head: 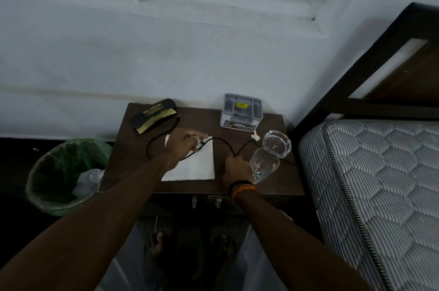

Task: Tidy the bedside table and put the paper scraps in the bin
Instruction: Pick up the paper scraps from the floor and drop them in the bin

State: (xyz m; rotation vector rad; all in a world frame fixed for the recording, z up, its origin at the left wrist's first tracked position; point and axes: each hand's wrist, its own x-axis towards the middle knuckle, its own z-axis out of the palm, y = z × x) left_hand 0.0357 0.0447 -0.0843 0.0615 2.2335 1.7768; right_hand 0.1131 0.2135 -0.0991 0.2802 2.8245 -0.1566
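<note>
Both forearms reach over the dark wooden tabletop (133, 172). Right hand (236, 168), fingers curled, pinches a thin black cable (221, 142) just left of a clear plastic bottle (263, 165) lying on its side. Left hand (183, 146) grips a small white plug over a flat white paper sheet (197, 167). Beyond the right fingers sit a round glass ashtray (278, 146) and a small paper scrap (255, 136); farther back, a grey plastic box (241, 110) and black spectacle case (154, 115). Left of the left hand stands a green-lined bin (64, 172) holding crumpled paper.
</note>
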